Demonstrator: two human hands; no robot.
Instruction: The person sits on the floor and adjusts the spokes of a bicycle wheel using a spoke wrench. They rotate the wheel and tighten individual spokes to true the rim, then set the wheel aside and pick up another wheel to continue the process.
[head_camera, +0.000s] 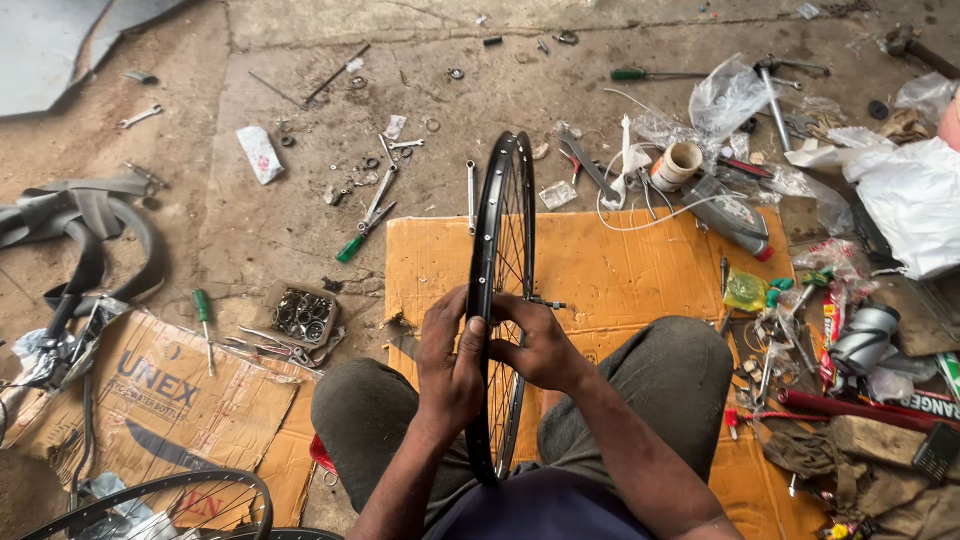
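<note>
Head view shows a black spoked bicycle wheel (503, 270) standing upright on edge between my knees, over the orange cardboard (620, 270). My left hand (450, 360) and right hand (535, 340) are both curled around its bare rim.

Soft even daylight, sharp focus
</note>
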